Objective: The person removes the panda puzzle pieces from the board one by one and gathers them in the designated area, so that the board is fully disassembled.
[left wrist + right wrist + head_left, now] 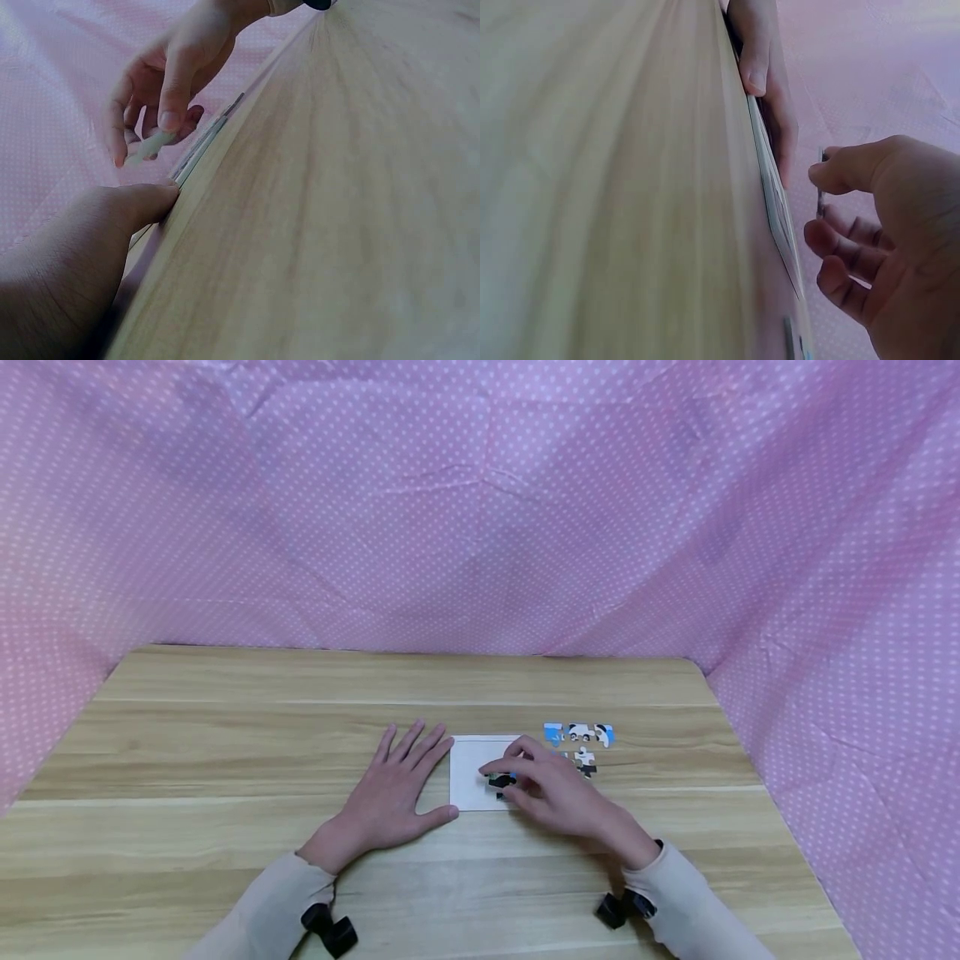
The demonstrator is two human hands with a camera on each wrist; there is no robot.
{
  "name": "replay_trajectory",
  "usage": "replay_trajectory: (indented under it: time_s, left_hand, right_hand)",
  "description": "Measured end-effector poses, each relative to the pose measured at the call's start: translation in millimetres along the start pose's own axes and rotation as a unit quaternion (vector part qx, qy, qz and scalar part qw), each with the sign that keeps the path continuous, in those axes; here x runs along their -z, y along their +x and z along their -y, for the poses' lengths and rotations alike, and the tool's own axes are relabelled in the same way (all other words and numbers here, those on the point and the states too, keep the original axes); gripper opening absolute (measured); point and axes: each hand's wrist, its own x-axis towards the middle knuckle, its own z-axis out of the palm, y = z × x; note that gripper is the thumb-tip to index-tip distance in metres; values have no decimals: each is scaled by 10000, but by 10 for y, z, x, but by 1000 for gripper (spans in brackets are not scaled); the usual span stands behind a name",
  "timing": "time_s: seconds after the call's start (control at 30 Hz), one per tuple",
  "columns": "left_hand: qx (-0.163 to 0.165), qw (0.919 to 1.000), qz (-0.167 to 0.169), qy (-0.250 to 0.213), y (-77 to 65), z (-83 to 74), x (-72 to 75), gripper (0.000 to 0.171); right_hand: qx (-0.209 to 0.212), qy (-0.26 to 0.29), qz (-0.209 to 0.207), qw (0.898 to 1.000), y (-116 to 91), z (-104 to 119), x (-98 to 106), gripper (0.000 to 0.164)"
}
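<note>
A white rectangular puzzle board (467,768) lies on the wooden table. My left hand (393,789) rests beside its left edge with fingers spread, the thumb and index fingertips touching the board. Above the board, my right hand (564,793) pinches a dark jigsaw piece (501,781) between thumb and fingers. In the left wrist view the pale edge of that jigsaw piece (150,146) shows raised off the board. The right wrist view shows the jigsaw piece (821,184) thin and edge-on. My right hand hides the board's right part.
Several loose jigsaw pieces (580,732) with panda and blue patterns lie right of the board, some partly behind my right hand. The wooden tabletop (247,735) stretches around. A pink dotted cloth (480,527) hangs behind and at the sides.
</note>
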Motion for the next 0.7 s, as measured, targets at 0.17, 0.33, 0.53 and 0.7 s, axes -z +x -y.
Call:
replay_trajectory:
  time_s: [0.17, 0.33, 0.53, 0.7]
  left_hand:
    - [50, 10000, 34, -34, -1, -5, -1, 100]
    - [63, 10000, 15, -49, 1, 0, -9, 100]
    - [33, 9999, -45, -101, 1, 1, -4, 100]
    - [32, 9999, -57, -136, 4, 2, 0, 99]
  right_hand:
    - [-95, -14, -105, 9999, -78, -15, 80, 40]
    - [-83, -173, -286, 9994, -178, -64, 150, 43]
    - [-195, -205, -422, 9987, -317, -108, 239, 46]
    - [-425, -151, -479, 9978, -433, -144, 300, 51]
